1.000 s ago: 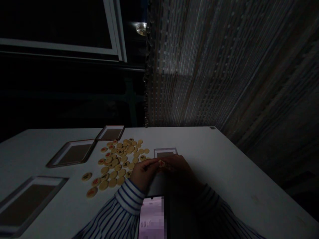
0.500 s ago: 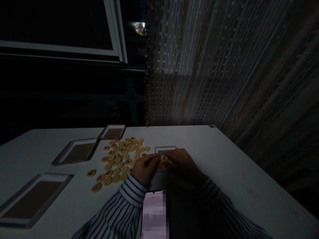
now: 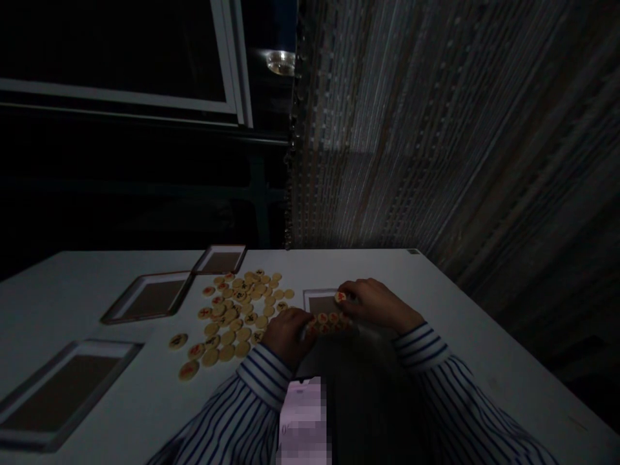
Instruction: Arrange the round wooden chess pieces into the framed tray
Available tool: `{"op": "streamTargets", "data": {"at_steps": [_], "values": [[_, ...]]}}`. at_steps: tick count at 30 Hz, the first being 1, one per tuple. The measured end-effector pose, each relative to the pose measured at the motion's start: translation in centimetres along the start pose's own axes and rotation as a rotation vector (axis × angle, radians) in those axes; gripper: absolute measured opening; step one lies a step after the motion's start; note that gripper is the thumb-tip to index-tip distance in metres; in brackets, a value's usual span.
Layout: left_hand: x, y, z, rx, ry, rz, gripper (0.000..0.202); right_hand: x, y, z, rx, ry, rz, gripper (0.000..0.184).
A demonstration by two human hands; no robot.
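Observation:
A small shallow box (image 3: 320, 292) with a pale rim stands in front of me, with rows of round Chinese chess pieces (image 3: 323, 318) bearing red characters along its near side. My right hand (image 3: 380, 303) pinches one red-marked chess piece (image 3: 340, 297) between thumb and fingers, over the box's right part. At the left side of the box, my left hand (image 3: 289, 332) is closed about the edge, its fingertips beside the end piece; the thumb is mostly in shadow. Left of this hand lies a loose heap of wooden chess pieces (image 3: 227, 338), some plain side up, others with red or black characters.
Three more shallow boxes stand on the white table (image 3: 460, 361): a near-left one (image 3: 62, 394), a middle one (image 3: 152, 297) and a far one (image 3: 220, 260). A lit phone (image 3: 303, 420) is at the near edge. A string curtain (image 3: 368, 161) hangs behind. The room is dim.
My hands have moved apart. My right hand has shifted right with a red-marked piece, and the rows of pieces in the box now show. My left hand has moved slightly right and down.

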State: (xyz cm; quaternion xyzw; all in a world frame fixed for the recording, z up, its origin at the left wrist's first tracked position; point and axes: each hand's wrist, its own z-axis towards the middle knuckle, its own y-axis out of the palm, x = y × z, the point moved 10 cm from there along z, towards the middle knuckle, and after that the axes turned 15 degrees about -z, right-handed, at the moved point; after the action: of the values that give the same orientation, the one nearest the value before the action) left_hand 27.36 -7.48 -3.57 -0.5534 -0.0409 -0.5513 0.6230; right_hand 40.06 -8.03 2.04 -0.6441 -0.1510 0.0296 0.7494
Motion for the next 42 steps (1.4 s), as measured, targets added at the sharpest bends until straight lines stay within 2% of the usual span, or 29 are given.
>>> {"op": "streamTargets", "data": {"at_steps": [8, 19, 28, 42], "values": [[-0.5, 0.3, -0.1, -0.026, -0.003, 0.048, 0.029, 0.8, 2.2, 1.1, -0.126, -0.007, -0.038, 0.030], [-0.3, 0.3, -0.2, -0.050, -0.011, 0.127, 0.031, 0.7, 3.0, 1.2, -0.078, -0.050, 0.018, 0.028], [-0.5, 0.4, -0.3, -0.033, 0.022, 0.156, 0.032, 0.8, 3.9, 1.4, -0.110, -0.043, 0.012, 0.027], [-0.6, 0.7, -0.2, -0.056, -0.018, 0.204, 0.030, 1.0, 4.0, 1.2, -0.114, -0.052, 0.047, 0.029]]}}
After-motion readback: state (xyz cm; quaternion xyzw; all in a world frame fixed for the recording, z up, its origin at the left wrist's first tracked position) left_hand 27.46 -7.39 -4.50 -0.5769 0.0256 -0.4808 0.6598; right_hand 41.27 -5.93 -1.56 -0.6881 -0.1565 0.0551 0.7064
